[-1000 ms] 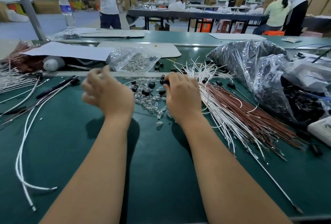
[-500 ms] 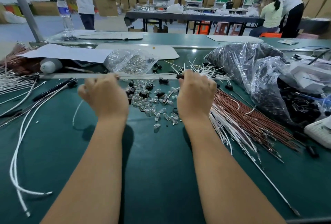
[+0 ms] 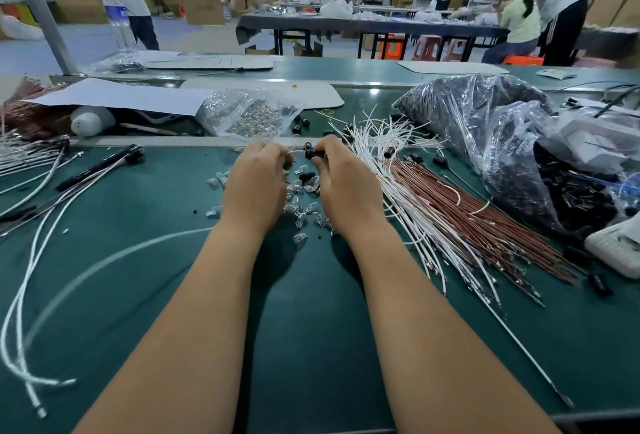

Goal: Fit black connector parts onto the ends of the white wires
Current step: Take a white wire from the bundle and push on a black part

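My left hand (image 3: 256, 187) pinches the end of a white wire (image 3: 114, 258) whose blurred length trails down and left across the green mat. My right hand (image 3: 341, 184) pinches a small black connector part (image 3: 311, 153) right against that wire end. The two hands almost touch above a scatter of clear bulbs and black connector parts (image 3: 301, 206). A fan of loose white wires (image 3: 391, 170) lies just right of my right hand. Finger tips are partly hidden behind the knuckles.
Reddish-brown wires (image 3: 478, 222) lie beside the white ones. Clear plastic bags of black parts (image 3: 491, 128) fill the right. A bag of bulbs (image 3: 247, 114) sits behind my hands. Finished white wires (image 3: 31, 211) lie at the left. A white tray (image 3: 616, 246) sits at the right edge. People work at far tables.
Both hands came together at the middle. My left hand brought a white wire rightward; my right hand moved left with a black connector part to meet it.
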The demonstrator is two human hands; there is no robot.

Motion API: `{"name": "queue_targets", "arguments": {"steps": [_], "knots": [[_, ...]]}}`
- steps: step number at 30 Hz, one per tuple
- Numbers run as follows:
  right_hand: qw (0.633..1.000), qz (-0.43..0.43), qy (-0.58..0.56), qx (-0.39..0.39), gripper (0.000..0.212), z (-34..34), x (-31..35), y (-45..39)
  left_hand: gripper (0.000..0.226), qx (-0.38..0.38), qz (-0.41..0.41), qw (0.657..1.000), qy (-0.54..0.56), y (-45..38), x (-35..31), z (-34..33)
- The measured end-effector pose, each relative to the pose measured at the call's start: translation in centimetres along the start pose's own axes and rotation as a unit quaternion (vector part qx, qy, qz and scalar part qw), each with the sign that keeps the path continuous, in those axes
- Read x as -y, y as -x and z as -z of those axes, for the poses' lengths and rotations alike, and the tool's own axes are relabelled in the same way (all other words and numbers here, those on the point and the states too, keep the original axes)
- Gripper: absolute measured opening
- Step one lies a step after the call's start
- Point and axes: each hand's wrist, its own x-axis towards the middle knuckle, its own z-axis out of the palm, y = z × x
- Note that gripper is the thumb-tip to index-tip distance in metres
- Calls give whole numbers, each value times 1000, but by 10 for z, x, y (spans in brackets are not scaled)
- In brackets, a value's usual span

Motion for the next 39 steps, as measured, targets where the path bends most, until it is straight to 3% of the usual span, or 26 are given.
{"name": "queue_targets", "arguments": {"steps": [4,8,15,23,30,39], "knots": [[1000,7,-9,29,12,-2,4,1,26,11,44,995,-88,2,0,-1],[998,-7,-48,29,16,-2,4,0,24,-7,-21,999,40,4,-13,0],[986,-52,-155,-39,10,-2,3,0,10,-1,114,973,200,2,-8,8],[975,-57,-197,-79,12,-1,-1,-2,7,42,161,953,255,0,-4,5],[960,-118,-240,-80,10,1,1,-3,14,57,166,936,305,1,-4,3],[942,-167,-287,-52,16,2,1,-5,6,46,118,954,274,4,-7,2]]}}
